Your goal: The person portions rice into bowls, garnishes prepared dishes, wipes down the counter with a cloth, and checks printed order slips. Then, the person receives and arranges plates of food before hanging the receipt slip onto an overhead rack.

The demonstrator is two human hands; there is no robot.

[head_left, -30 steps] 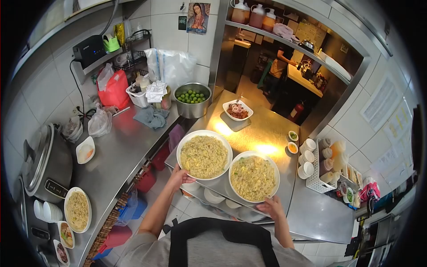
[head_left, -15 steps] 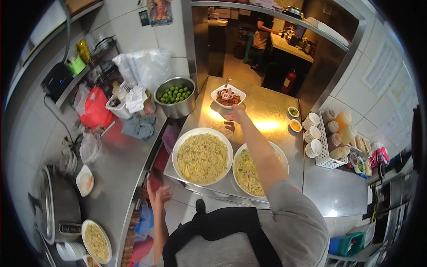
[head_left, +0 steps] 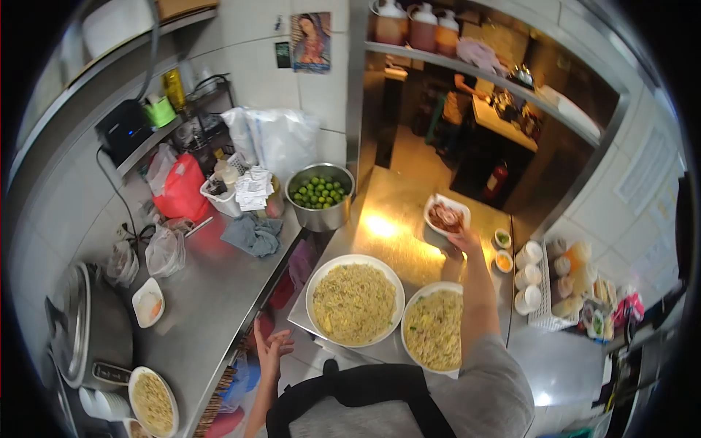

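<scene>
Two large white plates of fried rice sit side by side on the steel pass counter (head_left: 394,226): the left plate (head_left: 355,300) and the right plate (head_left: 433,328). My right hand (head_left: 463,239) reaches over the right plate and grips the near edge of a small white square bowl of sliced red onion (head_left: 445,215), which is off to the right of the counter's middle. My left hand (head_left: 272,349) hangs low beside the counter's front left corner, fingers spread, holding nothing.
A steel pot of limes (head_left: 319,194) stands at the counter's back left. Two small sauce cups (head_left: 502,250) and a white basket of stacked cups (head_left: 531,279) lie to the right. On the left worktop are a rice cooker (head_left: 86,325), a grey cloth (head_left: 253,233) and another noodle plate (head_left: 152,400).
Both hands let go of the two rice plates on the counter. My right hand reached to the onion bowl and has drawn it to the right; my left hand dropped to my side.
</scene>
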